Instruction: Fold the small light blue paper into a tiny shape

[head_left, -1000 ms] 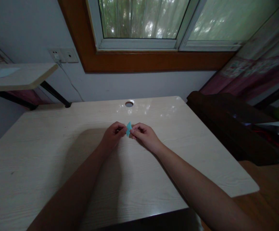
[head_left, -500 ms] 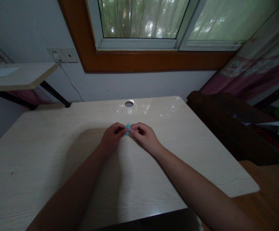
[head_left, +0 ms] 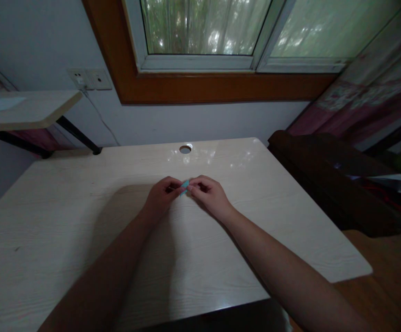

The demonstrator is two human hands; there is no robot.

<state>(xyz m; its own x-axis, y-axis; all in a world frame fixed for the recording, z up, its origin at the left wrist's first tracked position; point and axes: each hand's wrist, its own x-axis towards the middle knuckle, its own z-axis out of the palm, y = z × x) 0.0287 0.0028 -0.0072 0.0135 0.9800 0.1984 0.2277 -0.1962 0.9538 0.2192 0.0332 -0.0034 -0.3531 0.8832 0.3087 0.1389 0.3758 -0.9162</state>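
Observation:
A small piece of folded turquoise paper (head_left: 185, 184) is pinched between both hands, just above or on the pale wood-grain desk (head_left: 221, 258); whether it touches the desk I cannot tell. My left hand (head_left: 161, 196) grips its left side between thumb and forefinger. On the other side, the thumb and fingertips of my right hand (head_left: 210, 193) are closed on it. Much of the paper is hidden behind the fingertips.
A round cable hole (head_left: 185, 149) lies near the desk's back edge. At the left stands a raised shelf (head_left: 31, 110) on black legs. A wall socket (head_left: 90, 79) with a cord and a window are behind. Dark wooden furniture (head_left: 325, 184) borders the right side.
The turquoise paper has tilted to the right, and its pointed top no longer stands up between the fingers. Both hands have stayed in nearly the same place.

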